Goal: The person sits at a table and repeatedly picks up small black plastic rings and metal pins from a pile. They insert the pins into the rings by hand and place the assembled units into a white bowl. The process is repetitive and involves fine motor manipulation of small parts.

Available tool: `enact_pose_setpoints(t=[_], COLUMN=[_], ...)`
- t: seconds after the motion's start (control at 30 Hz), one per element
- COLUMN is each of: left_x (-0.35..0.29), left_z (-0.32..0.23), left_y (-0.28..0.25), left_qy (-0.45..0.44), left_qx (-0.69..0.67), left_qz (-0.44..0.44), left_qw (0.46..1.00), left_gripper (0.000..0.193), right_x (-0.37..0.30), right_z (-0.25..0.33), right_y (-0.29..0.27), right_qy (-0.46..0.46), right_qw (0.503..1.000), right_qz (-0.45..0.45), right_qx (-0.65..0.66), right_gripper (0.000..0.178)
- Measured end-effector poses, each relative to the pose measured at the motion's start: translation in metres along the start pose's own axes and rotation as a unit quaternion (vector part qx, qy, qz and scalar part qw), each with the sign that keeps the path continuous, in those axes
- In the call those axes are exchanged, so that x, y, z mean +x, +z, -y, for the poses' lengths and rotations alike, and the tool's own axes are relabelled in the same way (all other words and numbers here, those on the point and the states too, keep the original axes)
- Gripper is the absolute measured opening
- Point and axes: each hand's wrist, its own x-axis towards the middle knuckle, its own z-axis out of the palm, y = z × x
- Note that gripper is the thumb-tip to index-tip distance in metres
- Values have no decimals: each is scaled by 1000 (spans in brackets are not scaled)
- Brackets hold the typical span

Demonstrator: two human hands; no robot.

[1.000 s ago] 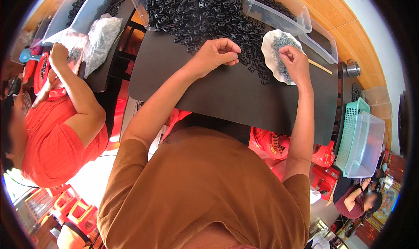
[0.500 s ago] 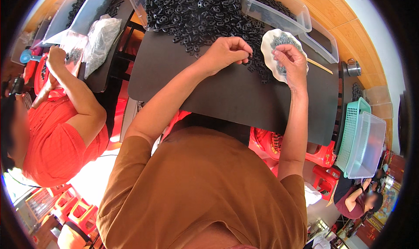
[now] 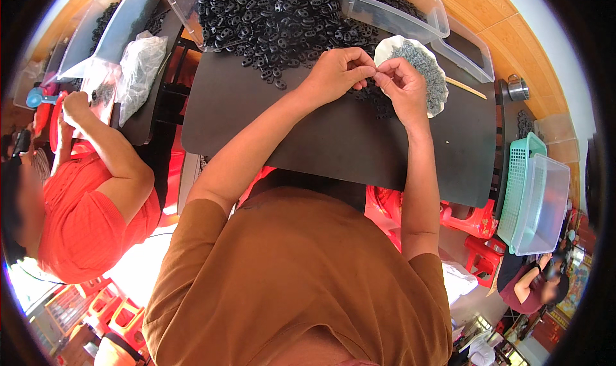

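My left hand is closed in a pinch on a small black piece, mostly hidden by the fingers. Its fingertips meet those of my right hand, also pinched, over the dark table. Whatever the right fingers hold is too small to make out. Just beyond the hands, a large heap of black oval pieces with two holes spreads across the table. Beside my right hand lies a white scalloped plate full of small grey bits.
Clear plastic boxes stand at the back. A thin wooden stick lies right of the plate. Farther right are a metal cup and a green basket. A person in red works at another table on the left.
My right hand has moved left from over the plate to meet my left fingertips. The left hand keeps its pinch, and the view has shifted slightly.
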Motion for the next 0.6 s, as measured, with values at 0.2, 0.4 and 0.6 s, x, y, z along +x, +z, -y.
enact_pose_setpoints(t=[0.2, 0.4, 0.6], left_x=[1, 3, -2], left_z=[-1, 11, 13], left_y=[3, 2, -8], left_qy=[-20, -53, -64], left_qx=[45, -111, -206], left_qz=[-17, -34, -24], left_qw=[999, 992, 976], left_gripper=[17, 15, 16], right_x=[-5, -3, 0], right_z=[14, 15, 10], right_y=[14, 4, -17], right_qy=[-123, -150, -156], right_qw=[973, 955, 923], right_qz=[-76, -97, -106], right_qx=[-181, -237, -335], right_gripper=[11, 12, 13])
